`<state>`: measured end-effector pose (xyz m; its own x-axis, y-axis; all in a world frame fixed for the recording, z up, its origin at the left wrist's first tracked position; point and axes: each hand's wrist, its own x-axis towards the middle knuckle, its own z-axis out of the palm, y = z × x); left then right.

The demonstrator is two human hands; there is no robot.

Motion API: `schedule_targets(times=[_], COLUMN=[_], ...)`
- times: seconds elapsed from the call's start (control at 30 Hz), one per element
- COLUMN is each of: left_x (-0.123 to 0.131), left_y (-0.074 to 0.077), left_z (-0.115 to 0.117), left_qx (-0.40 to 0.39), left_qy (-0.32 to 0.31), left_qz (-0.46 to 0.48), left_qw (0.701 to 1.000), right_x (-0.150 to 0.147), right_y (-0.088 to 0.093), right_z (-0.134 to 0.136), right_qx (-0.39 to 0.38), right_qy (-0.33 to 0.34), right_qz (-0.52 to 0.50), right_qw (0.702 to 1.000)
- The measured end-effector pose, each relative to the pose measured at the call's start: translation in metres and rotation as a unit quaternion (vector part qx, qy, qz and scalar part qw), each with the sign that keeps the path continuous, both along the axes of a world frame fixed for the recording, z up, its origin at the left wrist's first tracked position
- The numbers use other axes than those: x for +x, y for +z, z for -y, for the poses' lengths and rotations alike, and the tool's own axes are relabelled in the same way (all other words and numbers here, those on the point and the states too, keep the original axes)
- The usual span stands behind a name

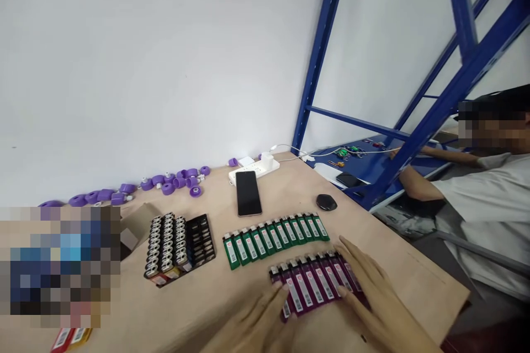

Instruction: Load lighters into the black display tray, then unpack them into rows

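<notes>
A row of purple lighters (pixel 312 284) lies side by side on the table, each with a white label. My left hand (pixel 265 314) is at the row's left end, its stretched fingers touching or almost touching the end lighter; part of it is blurred. At the right end, my right hand (pixel 372 281) lies with its fingers extended along the row and its thumb over the lower ends of some lighters. Behind them is a similar row of green lighters (pixel 275 238). To the left, a black tray (pixel 202 237) holds several upright lighters (pixel 168 242) with metal tops.
A phone (pixel 248 193) leans on a white power strip (pixel 254 171). Purple caps (pixel 168 187) line the wall. A black oval object (pixel 326 202) lies to the right. Red and yellow lighters (pixel 70 337) are at the lower left. Beyond blue framing (pixel 321 55) sits another person (pixel 484 193).
</notes>
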<state>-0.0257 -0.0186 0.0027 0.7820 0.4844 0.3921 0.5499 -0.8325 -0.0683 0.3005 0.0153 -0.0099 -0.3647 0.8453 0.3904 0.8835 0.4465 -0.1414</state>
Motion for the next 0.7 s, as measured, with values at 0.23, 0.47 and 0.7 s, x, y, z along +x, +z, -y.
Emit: schedule_targets(times=[0.23, 0.47, 0.7], left_x=[0.059, 0.064, 0.066], left_y=[0.01, 0.007, 0.005], left_z=[-0.038, -0.04, -0.044], left_qx=[0.019, 0.041, 0.093], left_qy=[-0.061, -0.054, -0.05], left_qz=[-0.078, -0.096, -0.096], left_qw=[0.995, 0.993, 0.99], right_x=[-0.004, -0.005, 0.002], right_y=[-0.013, -0.016, -0.039], right_z=[0.008, 0.005, -0.006], right_qx=[0.032, 0.087, 0.136], right_qy=[0.04, 0.048, 0.08], right_qz=[0.102, 0.129, 0.089], right_qw=[0.993, 0.987, 0.983])
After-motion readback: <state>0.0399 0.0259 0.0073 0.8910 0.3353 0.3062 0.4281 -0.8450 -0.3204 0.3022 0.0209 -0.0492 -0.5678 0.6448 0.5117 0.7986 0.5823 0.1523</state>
